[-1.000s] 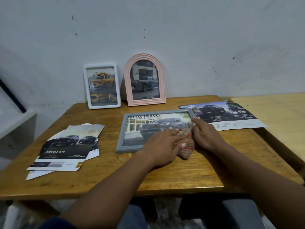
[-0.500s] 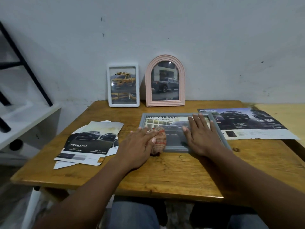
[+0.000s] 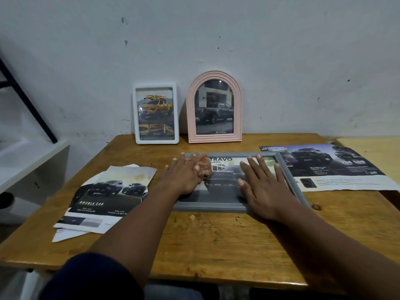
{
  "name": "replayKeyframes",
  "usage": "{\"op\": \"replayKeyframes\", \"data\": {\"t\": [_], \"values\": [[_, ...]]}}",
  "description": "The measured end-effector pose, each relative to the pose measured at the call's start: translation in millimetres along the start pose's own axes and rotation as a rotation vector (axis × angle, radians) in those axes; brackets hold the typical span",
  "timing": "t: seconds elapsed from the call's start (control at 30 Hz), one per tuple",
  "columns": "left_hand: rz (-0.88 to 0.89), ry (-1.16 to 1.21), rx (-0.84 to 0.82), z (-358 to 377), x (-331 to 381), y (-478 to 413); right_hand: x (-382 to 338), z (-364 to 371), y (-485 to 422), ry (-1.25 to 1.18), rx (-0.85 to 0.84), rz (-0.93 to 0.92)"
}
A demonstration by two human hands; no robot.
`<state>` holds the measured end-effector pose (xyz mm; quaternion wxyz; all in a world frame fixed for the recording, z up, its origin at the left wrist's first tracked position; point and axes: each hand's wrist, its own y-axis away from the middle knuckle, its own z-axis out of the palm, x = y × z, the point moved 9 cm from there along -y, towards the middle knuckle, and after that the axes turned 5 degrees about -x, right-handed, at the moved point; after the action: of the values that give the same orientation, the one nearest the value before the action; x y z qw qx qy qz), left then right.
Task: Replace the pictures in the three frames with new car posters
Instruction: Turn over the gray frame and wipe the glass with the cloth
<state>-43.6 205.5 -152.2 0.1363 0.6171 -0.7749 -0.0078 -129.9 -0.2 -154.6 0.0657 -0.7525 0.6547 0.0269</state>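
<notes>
A grey frame [image 3: 207, 206] lies flat on the wooden table [image 3: 216, 245] with a dark car poster under its glass. My left hand [image 3: 181, 174] presses a crumpled reddish cloth [image 3: 204, 167] against the glass near the frame's far left corner, fingers stretched out. Flat on the right part of the glass lies my right hand [image 3: 264, 187], fingers spread. A white frame [image 3: 176, 113] with a yellow pickup picture and a pink arched frame [image 3: 214, 138] with a grey pickup picture lean upright against the wall.
Loose car posters [image 3: 104, 195] are stacked at the table's left. Another poster [image 3: 329, 167] lies right of the grey frame, reaching onto a paler table [image 3: 372, 152]. A white shelf [image 3: 26, 161] and a black slanted bar [image 3: 28, 100] stand at the left.
My left hand slid the cloth from the frame's near right corner leftward, then away to the far left corner. My right hand opened flat on the frame's right side.
</notes>
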Motion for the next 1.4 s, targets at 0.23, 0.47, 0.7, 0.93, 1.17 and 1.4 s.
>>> {"op": "replayKeyframes", "data": {"t": [0.23, 0.47, 0.7, 0.93, 1.17, 1.4], "values": [[0.009, 0.143, -0.002, -0.5, 3.5, -38.6, 1.4, -3.1, 0.8, -0.038, 0.002, 0.002], [-0.050, 0.377, 0.250, -26.2, -19.3, -15.0, -26.1, -34.2, -22.6, -0.055, 0.025, -0.076], [-0.187, 0.226, 0.331, -7.3, -34.5, 23.8, -110.1, -4.3, -104.9, -0.040, -0.129, -0.363], [-0.118, 0.051, 0.299, -8.9, -23.4, 19.7, -127.6, -2.5, -139.6, 0.028, -0.127, -0.422], [-0.028, -0.049, 0.145, 3.0, -14.2, 9.8, -85.8, -13.0, -150.2, 0.010, -0.055, -0.203], [-0.044, -0.033, 0.051, 9.4, -19.5, 3.4, 15.0, -29.2, -117.1, 0.124, -0.010, 0.042]]}}
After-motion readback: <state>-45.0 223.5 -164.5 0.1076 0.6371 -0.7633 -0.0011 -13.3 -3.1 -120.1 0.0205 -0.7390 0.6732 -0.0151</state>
